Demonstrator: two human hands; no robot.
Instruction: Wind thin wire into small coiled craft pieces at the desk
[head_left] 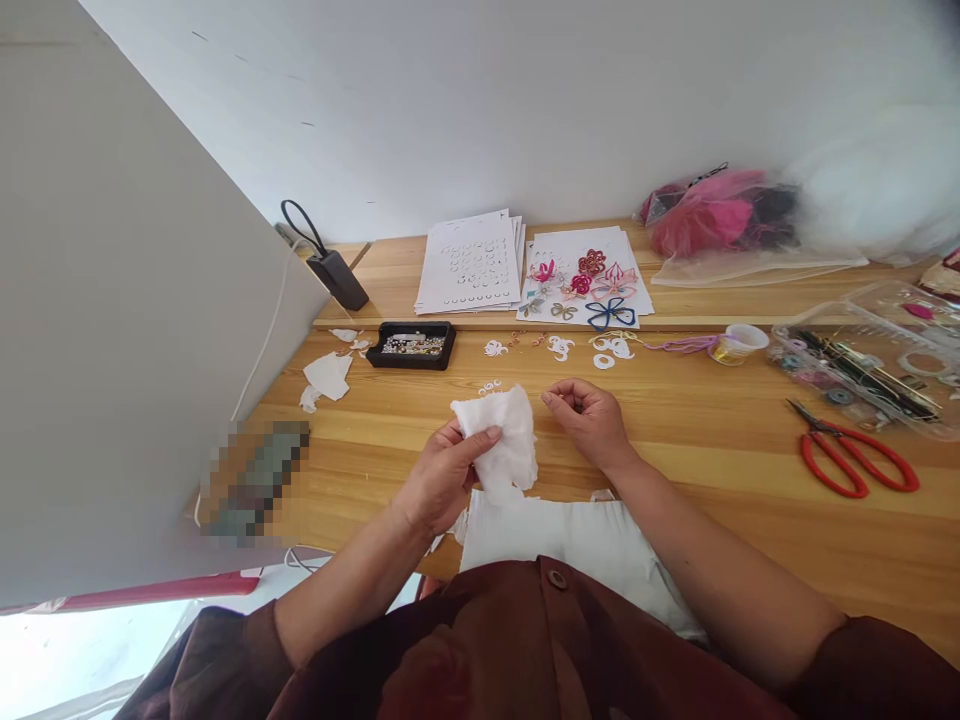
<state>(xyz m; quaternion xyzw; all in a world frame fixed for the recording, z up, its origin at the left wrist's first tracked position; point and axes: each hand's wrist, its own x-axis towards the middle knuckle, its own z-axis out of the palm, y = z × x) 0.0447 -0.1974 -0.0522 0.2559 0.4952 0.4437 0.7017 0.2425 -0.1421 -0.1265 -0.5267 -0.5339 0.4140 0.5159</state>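
Note:
My left hand (pixel 442 470) grips a folded piece of white cotton wadding (pixel 510 455), thumb across its front. The wadding has soft, ragged edges. To its right and apart from it, my right hand (pixel 589 420) is raised above the wooden table with thumb and forefinger pinched together. Whatever lies between those fingertips, if anything, is too small to make out. A larger white cloth (pixel 547 535) lies across the lap under both hands. Just beyond the wadding are small white paper cutouts (pixel 489 386), partly hidden by it.
Behind stand a black tray of beads (pixel 411 361), printed sheets (pixel 469 262) and wire flowers (pixel 611 313). White paper rings (pixel 604 361) lie near a thread spool (pixel 739 345). Red-handled scissors (pixel 855 455) and a clear box (pixel 870 360) sit right; paper scraps (pixel 328 376) and a blurred object (pixel 262 480) left.

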